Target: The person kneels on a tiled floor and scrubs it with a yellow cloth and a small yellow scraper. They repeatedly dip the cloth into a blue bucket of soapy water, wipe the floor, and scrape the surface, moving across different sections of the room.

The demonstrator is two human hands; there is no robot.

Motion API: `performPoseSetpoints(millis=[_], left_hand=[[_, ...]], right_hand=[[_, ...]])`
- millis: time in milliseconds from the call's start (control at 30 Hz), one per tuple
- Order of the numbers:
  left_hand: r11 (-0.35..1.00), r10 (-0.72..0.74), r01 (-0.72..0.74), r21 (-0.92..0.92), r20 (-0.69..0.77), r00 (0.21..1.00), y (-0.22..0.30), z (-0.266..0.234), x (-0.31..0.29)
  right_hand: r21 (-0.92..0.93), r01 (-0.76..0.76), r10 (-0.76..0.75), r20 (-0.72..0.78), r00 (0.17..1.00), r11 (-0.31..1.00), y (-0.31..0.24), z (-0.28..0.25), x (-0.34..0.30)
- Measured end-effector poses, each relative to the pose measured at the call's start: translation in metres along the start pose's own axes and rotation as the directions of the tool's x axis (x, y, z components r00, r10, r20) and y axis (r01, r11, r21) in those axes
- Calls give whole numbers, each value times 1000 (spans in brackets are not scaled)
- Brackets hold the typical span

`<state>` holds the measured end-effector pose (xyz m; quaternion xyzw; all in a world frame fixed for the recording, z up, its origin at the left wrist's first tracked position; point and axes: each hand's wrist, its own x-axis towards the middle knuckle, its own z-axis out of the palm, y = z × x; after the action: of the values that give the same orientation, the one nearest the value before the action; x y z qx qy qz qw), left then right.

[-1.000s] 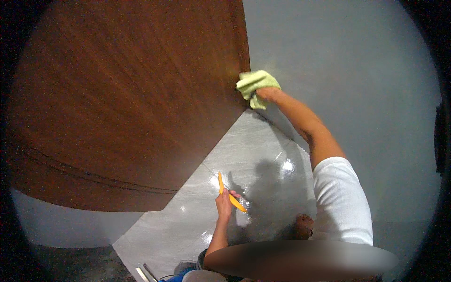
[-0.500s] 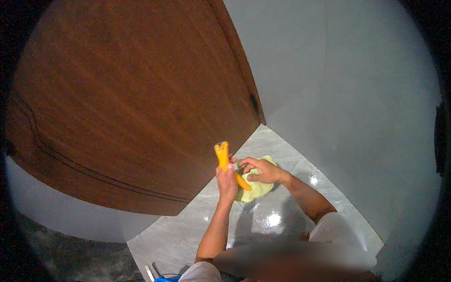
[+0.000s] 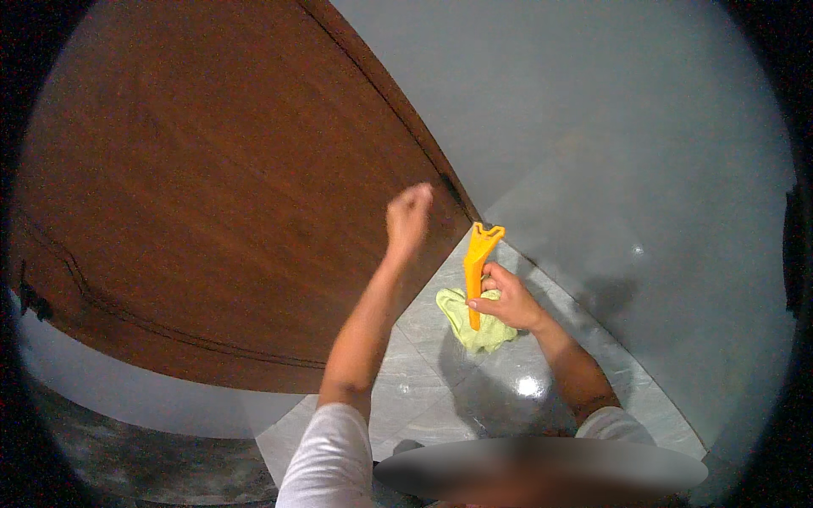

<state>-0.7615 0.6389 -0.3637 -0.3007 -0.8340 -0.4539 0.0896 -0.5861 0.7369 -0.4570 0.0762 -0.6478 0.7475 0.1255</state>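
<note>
A yellow scraper [image 3: 477, 275], its wide notched head pointing away from me, is held by the handle between the thumb and fingers of my right hand [image 3: 506, 298]. Under that hand a crumpled pale green cloth [image 3: 484, 339] lies on the tiled floor; whether my fingers touch it I cannot tell. My left hand [image 3: 408, 222] is raised in front of the brown wooden door [image 3: 254, 195], near its right edge. Its fingers are curled in and slightly blurred, and anything inside them is hidden.
Grey tiles [image 3: 406, 351], shiny with reflected light, cover the floor. A pale grey wall [image 3: 610, 152] meets the door's frame in the corner ahead. A dark fitting [image 3: 34, 300] sits at the door's far left edge.
The yellow scraper has passed from my left hand to my right. My left hand has risen and moved forward towards the door's right edge. The view has shifted slightly.
</note>
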Motion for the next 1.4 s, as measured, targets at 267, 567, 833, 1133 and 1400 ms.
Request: performPoseSetpoints(millis=[267, 567, 833, 1133, 1400], left_hand=[[886, 3, 157, 436, -343, 939, 16, -9, 129], [914, 102, 117, 387, -500, 860, -8, -18, 145], [850, 233, 54, 524, -466, 853, -13, 1, 154], [866, 368, -133, 481, -437, 821, -40, 25, 155], [863, 206, 15, 505, -379, 902, -23, 23, 154]], right_hand=[[10, -14, 15, -102, 995, 1000, -9, 7, 3], [-24, -46, 43, -107, 993, 999, -5, 2, 5], [-29, -57, 53, -107, 993, 998, -3, -3, 5], [-60, -65, 59, -95, 994, 996, 5, -7, 6], [-72, -52, 45, -99, 994, 996, 2, -5, 7]])
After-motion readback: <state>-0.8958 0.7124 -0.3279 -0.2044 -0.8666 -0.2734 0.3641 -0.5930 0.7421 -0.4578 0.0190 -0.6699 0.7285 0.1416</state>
